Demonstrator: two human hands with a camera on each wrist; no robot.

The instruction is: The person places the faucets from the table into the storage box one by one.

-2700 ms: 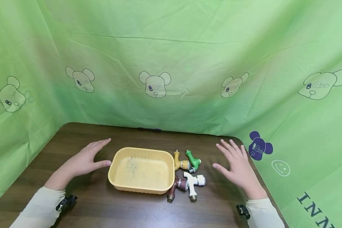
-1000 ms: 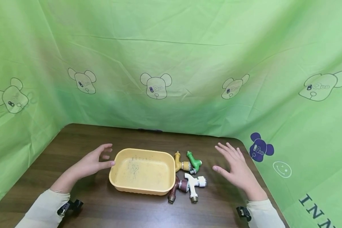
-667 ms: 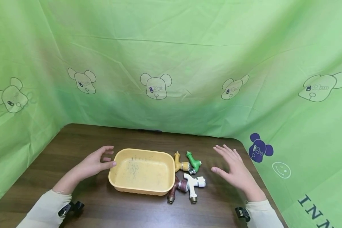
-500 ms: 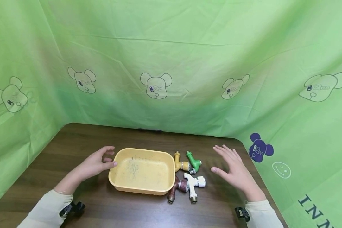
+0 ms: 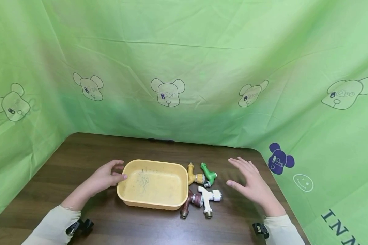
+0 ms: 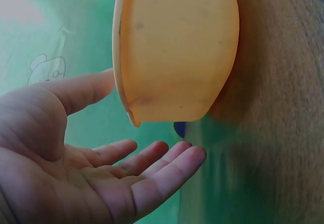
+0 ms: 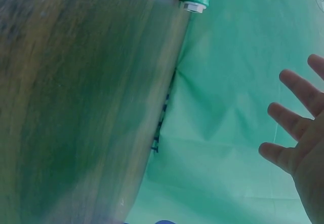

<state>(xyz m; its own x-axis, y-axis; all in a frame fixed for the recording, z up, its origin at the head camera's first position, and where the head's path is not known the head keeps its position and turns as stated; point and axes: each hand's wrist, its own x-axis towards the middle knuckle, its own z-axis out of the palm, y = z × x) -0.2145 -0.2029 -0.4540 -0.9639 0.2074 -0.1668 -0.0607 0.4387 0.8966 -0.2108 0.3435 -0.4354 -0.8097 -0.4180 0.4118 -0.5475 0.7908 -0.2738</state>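
Yellow tub (image 5: 153, 204) on tabletop (image 5: 135, 226), long axis left-right. Left hand (image 5: 102, 177) nearer, at tub's left end, thumb over rim, fingers relaxed, not gripping. Right hand (image 5: 252, 182) well right of tub, fingers spread, empty.

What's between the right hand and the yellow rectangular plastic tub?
The head view shows four things: a mustard-yellow tap and dark-brown tap beside the tub, then a green tap and white tap nearer the right hand.

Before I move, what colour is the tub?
Yellow; the tub shows best in the head view.
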